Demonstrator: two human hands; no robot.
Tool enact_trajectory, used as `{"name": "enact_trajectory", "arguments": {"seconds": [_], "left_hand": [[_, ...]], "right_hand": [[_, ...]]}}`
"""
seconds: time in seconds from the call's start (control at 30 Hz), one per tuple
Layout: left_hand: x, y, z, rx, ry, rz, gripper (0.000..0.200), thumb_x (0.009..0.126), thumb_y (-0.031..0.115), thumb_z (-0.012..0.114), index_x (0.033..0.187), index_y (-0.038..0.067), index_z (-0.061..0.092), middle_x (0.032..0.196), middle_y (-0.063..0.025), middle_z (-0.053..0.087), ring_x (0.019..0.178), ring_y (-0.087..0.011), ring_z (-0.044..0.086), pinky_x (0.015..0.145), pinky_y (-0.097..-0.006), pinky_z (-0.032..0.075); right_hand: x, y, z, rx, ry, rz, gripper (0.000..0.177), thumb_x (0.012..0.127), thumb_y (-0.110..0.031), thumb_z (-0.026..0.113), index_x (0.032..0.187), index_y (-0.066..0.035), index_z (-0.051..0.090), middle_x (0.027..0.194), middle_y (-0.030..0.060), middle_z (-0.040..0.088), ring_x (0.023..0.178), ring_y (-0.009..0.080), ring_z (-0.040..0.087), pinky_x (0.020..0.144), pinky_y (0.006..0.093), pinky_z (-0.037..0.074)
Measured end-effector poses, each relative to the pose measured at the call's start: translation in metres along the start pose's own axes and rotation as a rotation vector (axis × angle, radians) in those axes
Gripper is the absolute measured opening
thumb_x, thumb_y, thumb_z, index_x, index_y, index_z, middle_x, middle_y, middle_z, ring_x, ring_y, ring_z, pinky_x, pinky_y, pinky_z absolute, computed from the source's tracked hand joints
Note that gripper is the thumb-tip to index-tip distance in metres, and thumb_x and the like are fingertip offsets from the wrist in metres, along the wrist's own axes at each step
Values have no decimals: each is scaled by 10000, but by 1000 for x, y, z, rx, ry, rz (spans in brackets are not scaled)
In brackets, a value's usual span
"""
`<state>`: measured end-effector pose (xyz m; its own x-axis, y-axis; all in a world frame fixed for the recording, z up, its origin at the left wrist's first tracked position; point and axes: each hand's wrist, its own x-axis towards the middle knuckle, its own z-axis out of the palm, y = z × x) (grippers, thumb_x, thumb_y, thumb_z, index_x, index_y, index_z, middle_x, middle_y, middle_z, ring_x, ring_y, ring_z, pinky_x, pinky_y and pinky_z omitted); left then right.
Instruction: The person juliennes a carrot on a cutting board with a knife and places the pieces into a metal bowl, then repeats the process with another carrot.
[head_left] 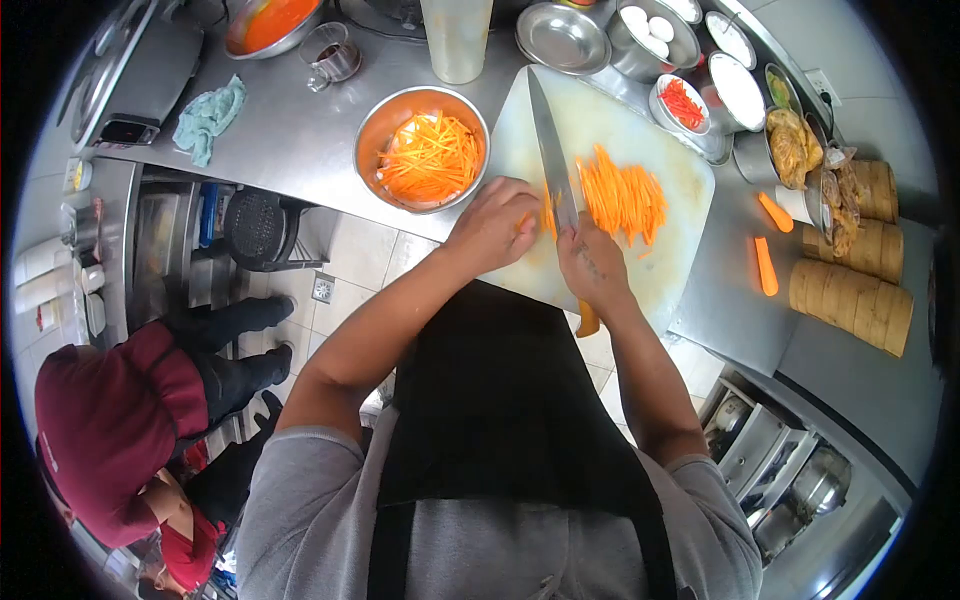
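My right hand (592, 262) is wrapped round a large kitchen knife (550, 140), its blade pointing away from me across the white cutting board (690, 185). The end of its yellow-brown handle shows below my wrist. On the blade's left, my left hand (492, 225) is closed with curled fingers over a piece of carrot; only bits of orange show by the fingertips. A pile of carrot strips (622, 198) lies on the board, right of the blade. Just beyond my left hand stands a metal bowl (362, 150) holding more carrot strips (430, 158).
Two carrot pieces (766, 266) lie right of the board, near bamboo steamers (850, 300). Behind are a bowl of eggs (655, 35), red strips (682, 104) and a tall container (457, 45). A cloth (210, 118) lies left. A person in maroon (120, 430) is at lower left.
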<state>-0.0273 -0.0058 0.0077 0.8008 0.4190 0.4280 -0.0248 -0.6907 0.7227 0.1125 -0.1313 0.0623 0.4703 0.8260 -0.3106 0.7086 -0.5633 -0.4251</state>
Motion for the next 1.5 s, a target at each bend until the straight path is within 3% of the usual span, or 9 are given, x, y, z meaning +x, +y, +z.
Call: {"name": "enact_trajectory", "arguments": {"seconds": [0.17, 0.4, 0.6, 0.67, 0.8, 0.87, 0.97, 1.3, 1.5], "left_hand": [[-21, 33, -10, 161, -29, -476, 469, 793, 49, 678, 1237, -42, 556, 1157, -246, 554, 1102, -411, 564, 980, -449, 471], [-8, 34, 18, 91, 81, -657, 500, 782, 7, 677, 1257, -59, 535, 1126, -259, 569, 999, -424, 621, 881, -445, 530], [2, 39, 42, 7, 185, -761, 428, 768, -26, 672, 1186, -58, 587, 1020, -224, 629, 898, -364, 669, 787, -422, 557], [1, 36, 47, -32, 204, -768, 407, 793, 6, 713, 1182, -54, 609, 945, -156, 682, 765, -217, 699, 722, -331, 572], [-1, 32, 28, -31, 238, -733, 344, 789, 7, 703, 1128, -14, 648, 973, -143, 674, 822, -251, 694, 742, -353, 565], [-2, 22, 16, 163, 100, -252, 276, 773, 8, 697, 1047, 23, 669, 987, -122, 654, 935, -299, 659, 804, -381, 544], [8, 15, 8, 113, 3, -141, 224, 755, 9, 690, 973, 33, 648, 972, -114, 624, 1000, -334, 605, 846, -407, 516], [20, -8, 7, -20, -133, -91, 153, 734, -10, 679, 851, 15, 583, 887, -124, 597, 891, -325, 586, 778, -411, 495], [16, -11, 12, -80, -49, -49, 143, 730, -16, 676, 816, 18, 567, 838, -122, 574, 823, -324, 570, 746, -409, 486]], "right_hand": [[-25, -3, 10, 29, -33, 25, 277, 975, -233, 504, 986, 35, 575, 787, 279, 673, 758, 456, 676, 713, 536, 537], [-31, 20, 12, 29, -6, -65, 273, 967, -228, 514, 1001, 37, 576, 804, 277, 684, 775, 445, 686, 734, 525, 541], [-28, 46, -8, -11, 5, -57, 296, 970, -246, 495, 1017, 32, 587, 834, 263, 696, 790, 436, 689, 748, 520, 541], [-25, 54, -10, -49, 1, -41, 287, 966, -240, 494, 994, 25, 600, 835, 260, 696, 785, 438, 687, 746, 522, 540], [-22, 53, -12, -20, 32, -101, 261, 956, -220, 501, 966, 17, 610, 819, 250, 697, 781, 437, 687, 737, 518, 541], [-18, 40, -11, -48, 50, -179, 227, 944, -198, 518, 958, 10, 608, 805, 243, 696, 770, 430, 690, 725, 513, 543], [-4, 23, -8, -96, -20, -163, 201, 931, -177, 532, 947, 12, 598, 802, 245, 695, 763, 425, 694, 722, 509, 544], [-33, 5, -22, -152, -182, -25, 187, 929, -156, 516, 944, 24, 566, 795, 271, 682, 771, 448, 692, 724, 525, 542], [-2, -2, -3, -100, -72, -90, 194, 931, -146, 503, 959, 43, 538, 821, 279, 685, 774, 447, 696, 737, 514, 556]]}}
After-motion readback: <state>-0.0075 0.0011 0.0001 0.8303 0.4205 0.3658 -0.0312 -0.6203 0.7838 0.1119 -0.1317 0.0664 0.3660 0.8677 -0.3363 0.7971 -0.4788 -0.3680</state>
